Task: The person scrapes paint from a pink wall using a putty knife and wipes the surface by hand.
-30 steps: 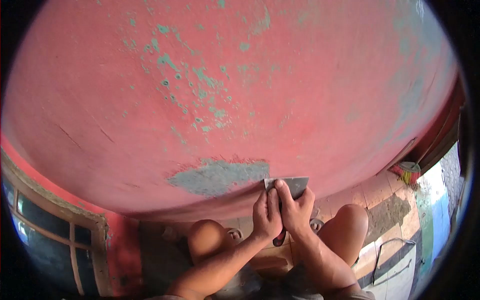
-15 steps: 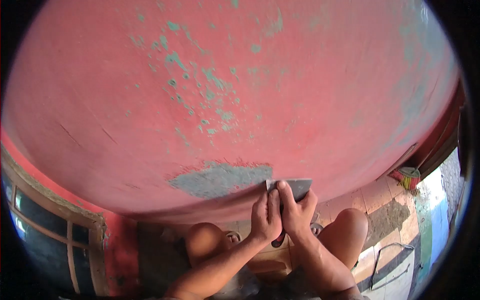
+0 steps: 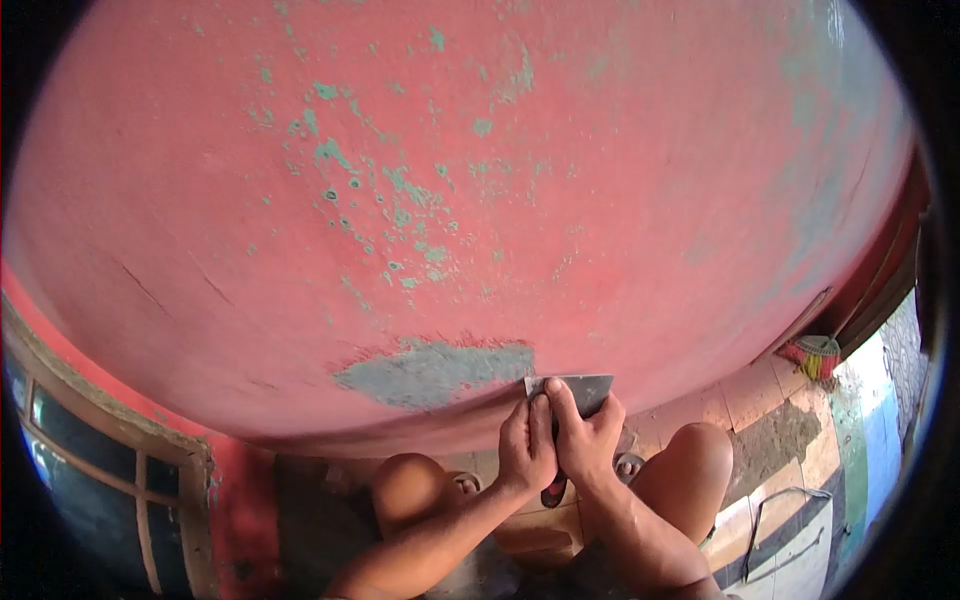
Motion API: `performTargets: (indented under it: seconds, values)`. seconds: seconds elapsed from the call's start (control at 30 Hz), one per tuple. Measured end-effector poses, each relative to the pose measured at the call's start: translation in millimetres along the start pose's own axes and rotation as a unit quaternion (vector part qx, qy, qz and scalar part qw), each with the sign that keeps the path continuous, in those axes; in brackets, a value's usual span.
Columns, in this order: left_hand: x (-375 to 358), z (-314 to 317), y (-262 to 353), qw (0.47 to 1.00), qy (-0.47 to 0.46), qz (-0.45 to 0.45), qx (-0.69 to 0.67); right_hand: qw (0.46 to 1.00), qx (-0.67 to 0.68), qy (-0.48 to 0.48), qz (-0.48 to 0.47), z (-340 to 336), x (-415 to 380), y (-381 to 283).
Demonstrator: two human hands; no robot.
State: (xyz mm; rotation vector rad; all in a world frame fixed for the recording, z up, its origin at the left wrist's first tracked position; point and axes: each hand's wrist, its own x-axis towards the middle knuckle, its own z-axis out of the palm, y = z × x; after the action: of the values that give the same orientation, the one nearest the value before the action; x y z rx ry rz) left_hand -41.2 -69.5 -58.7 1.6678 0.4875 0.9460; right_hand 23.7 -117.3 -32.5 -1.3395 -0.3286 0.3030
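Note:
Both my hands grip a wide flat-bladed scraper (image 3: 592, 391), its blade edge against the lower part of the red wall (image 3: 640, 250). My left hand (image 3: 527, 440) is closed on the handle from the left, and my right hand (image 3: 585, 432) wraps it from the right, a thumb on the blade. The dark handle end shows below the hands. Just left of the blade is a bare grey patch (image 3: 430, 372) with ragged red edges. Green spots (image 3: 400, 215) show through the paint higher up.
My bent knees are on both sides of my arms, above a tiled floor (image 3: 700, 405). A broom head (image 3: 818, 355) rests at the right by the wall's end. A dark wire (image 3: 757, 520) lies at lower right. A framed window (image 3: 85, 440) is at lower left.
My hands and the scraper appear slightly lower and further left in view. The wall's markings have also shifted down and left as the view moved.

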Motion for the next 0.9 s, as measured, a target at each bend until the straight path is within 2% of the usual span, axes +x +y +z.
performTargets:
  seconds: [0.1, 0.17, 0.3, 0.37, 0.5, 0.53, 0.63, 0.8, 0.9]
  values:
    - [-4.2, 0.7, -3.1, 0.999, 0.000, -0.031, -0.012, 0.999, -0.033, -0.002, 0.011, -5.5, -7.7, -3.5]
    - [-2.0, -1.7, -1.3, 1.000, -0.009, -0.009, 0.009, 0.999, -0.040, -0.003, 0.012, -4.7, -5.6, 0.1]
    - [1.0, -5.6, -3.6, 0.999, -0.019, -0.016, 0.022, 1.000, 0.012, 0.000, -0.003, 0.6, -2.1, -1.1]
    - [-3.3, -5.0, -5.4, 0.998, -0.018, -0.035, 0.043, 0.999, -0.038, 0.003, 0.013, -4.0, -8.7, -4.2]
    - [0.0, -5.6, -4.9, 1.000, -0.018, -0.011, 0.023, 1.000, -0.005, 0.009, -0.001, 1.6, -3.3, 1.0]
    - [3.5, -4.3, -6.6, 0.999, -0.010, 0.023, 0.022, 1.000, -0.005, 0.012, -0.011, 2.7, -1.7, -1.7]
    - [0.8, -5.5, -9.0, 0.999, -0.020, -0.028, 0.032, 1.000, -0.013, 0.006, 0.006, -2.5, -7.8, -0.6]
    - [0.3, -2.5, -9.2, 1.000, -0.016, 0.003, 0.006, 1.000, 0.009, 0.011, 0.001, 1.6, -4.7, -3.9]
    - [2.2, -8.7, -6.8, 0.997, -0.037, 0.018, 0.064, 1.000, 0.013, 0.011, 0.009, -0.1, -8.0, -5.8]
